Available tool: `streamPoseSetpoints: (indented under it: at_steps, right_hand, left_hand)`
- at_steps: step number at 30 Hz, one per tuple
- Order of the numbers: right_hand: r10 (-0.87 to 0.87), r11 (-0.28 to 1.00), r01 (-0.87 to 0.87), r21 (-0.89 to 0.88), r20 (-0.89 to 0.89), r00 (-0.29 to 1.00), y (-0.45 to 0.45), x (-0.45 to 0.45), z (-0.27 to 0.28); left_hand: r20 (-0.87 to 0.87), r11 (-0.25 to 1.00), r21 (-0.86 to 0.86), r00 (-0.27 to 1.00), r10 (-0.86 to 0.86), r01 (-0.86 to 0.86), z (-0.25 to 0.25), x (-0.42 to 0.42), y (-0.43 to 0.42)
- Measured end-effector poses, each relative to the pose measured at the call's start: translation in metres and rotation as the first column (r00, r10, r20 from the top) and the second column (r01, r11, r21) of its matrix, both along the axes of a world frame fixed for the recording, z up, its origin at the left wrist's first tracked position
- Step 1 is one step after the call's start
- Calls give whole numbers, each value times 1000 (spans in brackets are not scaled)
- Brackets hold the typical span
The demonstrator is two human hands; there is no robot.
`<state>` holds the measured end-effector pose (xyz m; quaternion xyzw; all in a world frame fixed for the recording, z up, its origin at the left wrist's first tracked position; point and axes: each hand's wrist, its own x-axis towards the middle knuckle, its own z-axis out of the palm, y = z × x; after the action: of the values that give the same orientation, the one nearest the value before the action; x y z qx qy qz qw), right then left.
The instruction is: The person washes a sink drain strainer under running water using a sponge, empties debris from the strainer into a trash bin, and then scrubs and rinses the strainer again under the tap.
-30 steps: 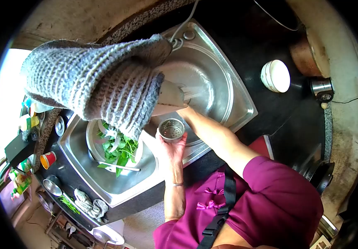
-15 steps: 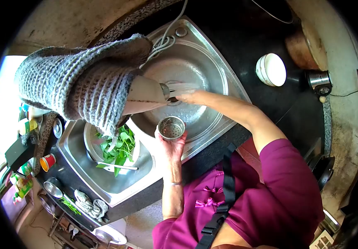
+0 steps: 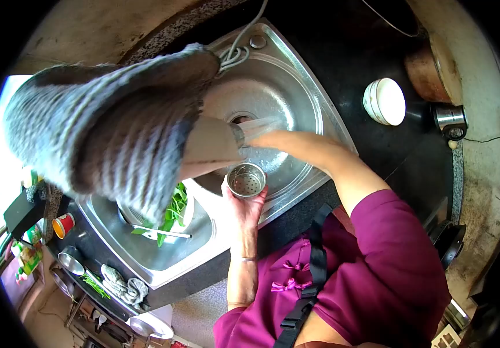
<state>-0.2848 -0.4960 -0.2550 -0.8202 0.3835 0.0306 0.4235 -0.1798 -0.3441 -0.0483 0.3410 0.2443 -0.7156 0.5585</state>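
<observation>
My left hand [image 3: 246, 210] is closed around a small round metal strainer basket [image 3: 246, 181], its perforated bottom facing up at me. It is held over the front edge of the large sink bowl [image 3: 305, 124]. My right hand [image 3: 264, 140] reaches in from the right to the metal spout end of a beige tap [image 3: 212, 145]; its fingers are partly hidden there, so their pose is unclear. Water sprays from the spout towards the right. A grey knitted cover [image 3: 111, 127] wraps the tap's body and hides part of the sinks.
The smaller sink bowl [image 3: 200, 235] holds a white colander [image 3: 187, 216] with leafy greens [image 3: 174, 209]. White bowls [image 3: 388, 101] and a brown pot [image 3: 435, 69] stand on the black counter at right. A cloth [image 3: 125, 287] and a metal ladle [image 3: 72, 261] lie at lower left.
The view has shifted slightly, and the knitted cover looms larger, hiding more of the greens. My left hand keeps hold of the strainer basket; my right hand stays by the spout.
</observation>
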Motion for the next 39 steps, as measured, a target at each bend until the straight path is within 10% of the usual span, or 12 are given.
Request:
streamPoseSetpoints:
  at_steps: [13, 25, 39]
  right_hand:
    - [-86, 996, 87, 15, -80, 993, 28, 29, 7]
    - [46, 979, 60, 196, -496, 867, 37, -139, -26]
    - [128, 975, -89, 203, -184, 975, 57, -19, -19]
  left_hand:
    - [3, 1000, -3, 1000, -29, 29, 5, 8, -1]
    - [8, 999, 6, 999, -31, 31, 5, 5, 3]
    - [-90, 999, -48, 996, -1, -3, 7, -5, 6]
